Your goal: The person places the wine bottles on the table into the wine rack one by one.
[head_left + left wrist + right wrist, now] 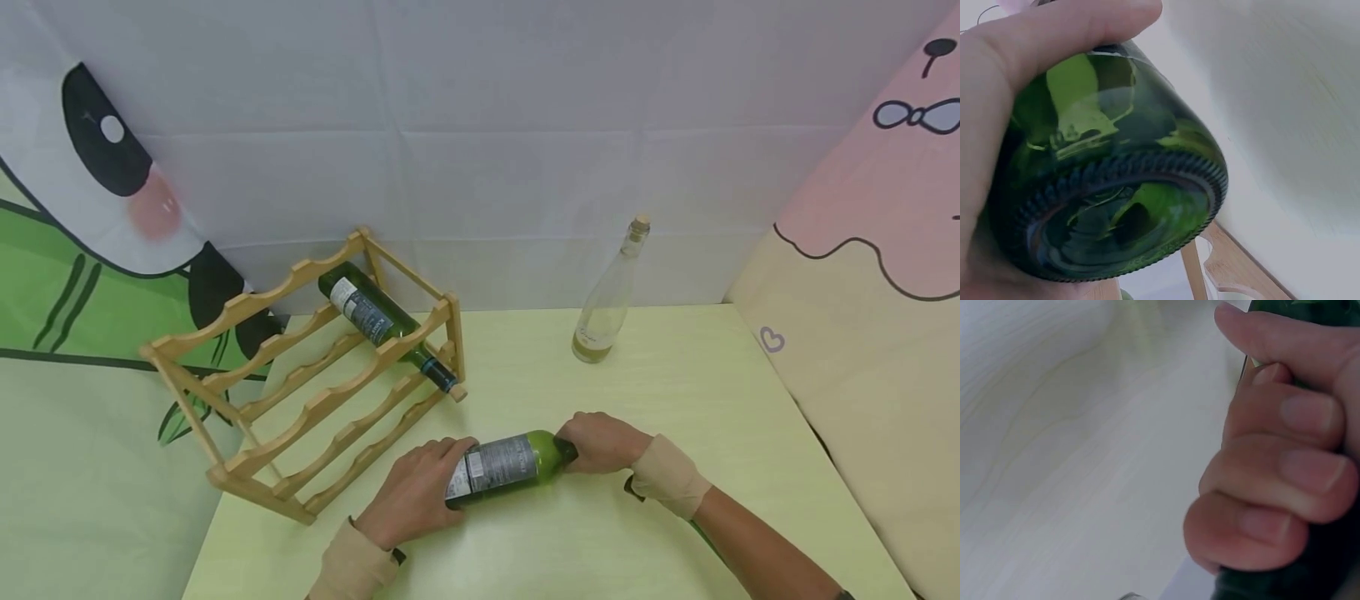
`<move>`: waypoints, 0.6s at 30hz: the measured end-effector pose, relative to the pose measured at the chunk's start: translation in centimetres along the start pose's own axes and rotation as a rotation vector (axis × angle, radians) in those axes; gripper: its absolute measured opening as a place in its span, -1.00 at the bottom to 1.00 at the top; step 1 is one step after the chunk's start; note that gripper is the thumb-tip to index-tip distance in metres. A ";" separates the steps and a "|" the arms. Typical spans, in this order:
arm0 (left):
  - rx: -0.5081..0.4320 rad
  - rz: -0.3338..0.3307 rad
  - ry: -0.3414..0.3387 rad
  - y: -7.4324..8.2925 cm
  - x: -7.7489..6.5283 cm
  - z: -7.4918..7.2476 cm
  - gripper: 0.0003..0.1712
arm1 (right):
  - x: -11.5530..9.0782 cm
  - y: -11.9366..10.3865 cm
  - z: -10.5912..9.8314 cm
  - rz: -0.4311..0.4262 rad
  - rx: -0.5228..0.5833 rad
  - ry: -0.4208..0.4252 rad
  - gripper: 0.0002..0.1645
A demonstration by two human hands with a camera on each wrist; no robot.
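A green wine bottle (504, 464) with a grey and white label lies roughly level above the table, held in both hands. Around its base end curls the left hand (425, 485); the ribbed bottom of the bottle (1122, 206) fills much of the left wrist view. My right hand (604, 444) grips the neck, hiding most of it, and the right wrist view shows those fingers (1266, 481) wrapped round the dark neck. Left of the hands stands a wooden wine rack (330, 404). Another green bottle (375, 315) lies in its top row, corked neck toward the front right.
A clear corked bottle (602, 308) with a little yellowish content at its base stands upright at the back of the pale table (697, 375). Grey cloth (510, 150) hangs behind the table, with printed cartoon cloths on both sides.
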State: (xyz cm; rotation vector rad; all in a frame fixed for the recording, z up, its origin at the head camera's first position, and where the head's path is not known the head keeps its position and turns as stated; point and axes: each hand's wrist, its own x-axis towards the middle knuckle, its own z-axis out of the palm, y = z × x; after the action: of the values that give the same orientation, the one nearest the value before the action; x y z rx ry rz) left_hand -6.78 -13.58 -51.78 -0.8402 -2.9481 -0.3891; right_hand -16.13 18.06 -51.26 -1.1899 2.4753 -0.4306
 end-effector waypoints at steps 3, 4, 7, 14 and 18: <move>0.007 0.006 0.005 0.0 0.0 0.0 0.10 | 0.1 0.0 0.0 0.001 0.009 -0.005 -0.87; 0.012 0.010 0.007 0.0 0.0 0.0 0.10 | 0.0 -0.1 0.0 0.001 0.011 -0.005 -0.87; 0.028 0.019 0.008 -0.1 0.1 0.0 0.11 | 0.0 -0.2 -0.2 -0.004 0.014 0.005 -0.87; 0.056 0.045 0.002 0.0 0.1 -0.2 0.20 | -0.1 -0.2 -0.4 -0.029 0.011 0.022 -0.88; 0.046 0.071 -0.011 0.1 0.0 -0.3 0.23 | -0.1 -0.1 -0.3 -0.025 0.004 0.021 -0.86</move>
State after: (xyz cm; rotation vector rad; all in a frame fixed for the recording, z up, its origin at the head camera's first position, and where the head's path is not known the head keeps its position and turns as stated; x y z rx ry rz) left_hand -6.77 -13.56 -51.50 -0.9409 -2.9148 -0.3130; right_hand -16.15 18.15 -50.93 -1.2223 2.4781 -0.4573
